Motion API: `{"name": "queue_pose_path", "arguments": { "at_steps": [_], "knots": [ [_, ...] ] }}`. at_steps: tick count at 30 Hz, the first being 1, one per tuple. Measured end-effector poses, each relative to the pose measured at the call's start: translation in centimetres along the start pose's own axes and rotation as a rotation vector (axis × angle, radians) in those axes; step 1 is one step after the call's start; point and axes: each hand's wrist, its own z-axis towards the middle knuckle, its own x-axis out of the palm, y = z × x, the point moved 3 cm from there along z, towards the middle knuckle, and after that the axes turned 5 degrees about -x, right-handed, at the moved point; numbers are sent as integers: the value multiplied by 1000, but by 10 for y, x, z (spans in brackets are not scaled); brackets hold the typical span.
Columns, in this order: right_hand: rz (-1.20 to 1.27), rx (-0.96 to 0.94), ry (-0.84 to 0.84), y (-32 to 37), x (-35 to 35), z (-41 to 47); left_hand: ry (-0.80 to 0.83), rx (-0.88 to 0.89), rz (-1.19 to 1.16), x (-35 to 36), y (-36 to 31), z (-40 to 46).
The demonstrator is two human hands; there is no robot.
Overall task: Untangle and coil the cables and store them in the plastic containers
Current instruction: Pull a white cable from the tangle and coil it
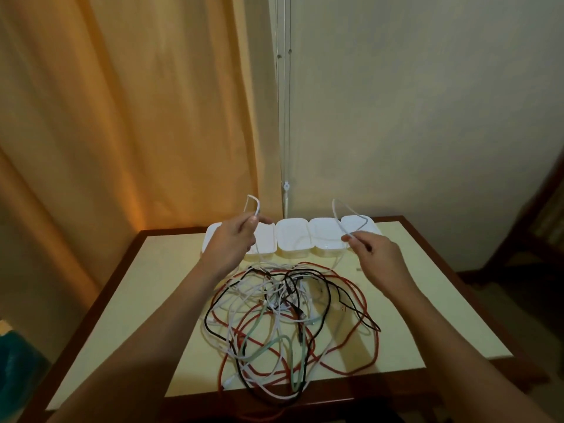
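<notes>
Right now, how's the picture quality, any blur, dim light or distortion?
Head view: dim, warm light, brightest on the curtain; wide-angle bending shows at the edges; the image is soft, so thin white cable loops above the left hand and right hand look faint against the wall; the table shows no glare.

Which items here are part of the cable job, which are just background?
Job: tangled cables on the table; white cable held up by left hand and right hand; row of plastic containers.

Background: orange curtain, blind cords, teal object at lower left.
</notes>
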Motion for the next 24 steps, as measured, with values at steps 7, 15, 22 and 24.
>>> {"name": "queue_pose_path", "arguments": {
  "at_steps": [7, 15, 22, 24],
  "knots": [
    [-624, 236, 375, -29, 50, -34, 58, 81, 213, 21, -9, -26],
    [-342, 27, -113, 66, 72, -13, 140, 108, 435, 42, 20, -19],
    [-220, 292, 58, 47, 92, -17, 13, 48, 257, 32, 46, -8],
    [-229, 356, 187, 41, 87, -24, 24, 46, 253, 35, 55, -6]
  ]
}}
